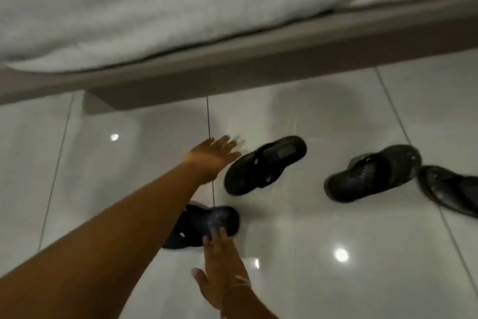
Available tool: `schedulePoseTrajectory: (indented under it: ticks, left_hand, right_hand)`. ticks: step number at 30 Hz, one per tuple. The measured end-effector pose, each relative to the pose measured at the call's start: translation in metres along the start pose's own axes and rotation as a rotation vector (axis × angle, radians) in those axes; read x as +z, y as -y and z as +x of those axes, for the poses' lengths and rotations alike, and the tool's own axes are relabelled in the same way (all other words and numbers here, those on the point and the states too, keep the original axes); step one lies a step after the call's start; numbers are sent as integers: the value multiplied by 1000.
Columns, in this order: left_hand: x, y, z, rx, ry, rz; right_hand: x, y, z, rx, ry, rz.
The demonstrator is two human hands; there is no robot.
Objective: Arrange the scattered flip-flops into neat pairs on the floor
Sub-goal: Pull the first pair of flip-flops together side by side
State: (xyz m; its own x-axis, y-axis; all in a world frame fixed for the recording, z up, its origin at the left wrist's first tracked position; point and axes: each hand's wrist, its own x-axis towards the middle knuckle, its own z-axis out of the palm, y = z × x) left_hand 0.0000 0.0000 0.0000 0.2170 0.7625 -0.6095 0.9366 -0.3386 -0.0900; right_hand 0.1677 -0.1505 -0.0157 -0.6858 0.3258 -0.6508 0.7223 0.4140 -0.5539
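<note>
Four dark flip-flops lie scattered on the glossy tiled floor, below the edge of a bed with white bedding; none of them forms a pair yet, so I judge the task is at its beginning, in the step of reaching for the first ones.

The left hand is stretched out at about 12 o'clock from the person, with fingers spread wide and holding nothing. It hovers just beside the toe end of the middle flip-flop, which lies tilted at 1 o'clock. Whether it touches the flip-flop I cannot tell, because the picture is blurred there.

The right hand is also open and flat, holding nothing. Its fingertips lie at the edge of the nearest flip-flop, which is partly hidden under the left forearm.

At 3 o'clock, well apart from these, lie the third flip-flop and the fourth flip-flop, close to each other, the fourth cut by the frame.

The next move calls for closing each hand on its flip-flop, then bringing the two side by side, toes in the same direction.
</note>
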Motion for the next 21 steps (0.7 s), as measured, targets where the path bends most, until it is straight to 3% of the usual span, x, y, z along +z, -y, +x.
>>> schedulePoseTrajectory:
  ticks: [7,11,16,21]
  left_hand:
    - [68,-21,88,111,-70,-1]
    - [107,-10,77,40,-112,-43]
    - [146,-1,35,-72,-59,-10]
    - [190,-45,-42,-252,-94,-234]
  right_hand:
    - [70,-46,60,-104,-63,-38]
    - [74,-91,43,-170,-154,-87]
    - [47,-165,-4,-79,-363,-269]
    - [9,-219,-13,-29,-306,-454]
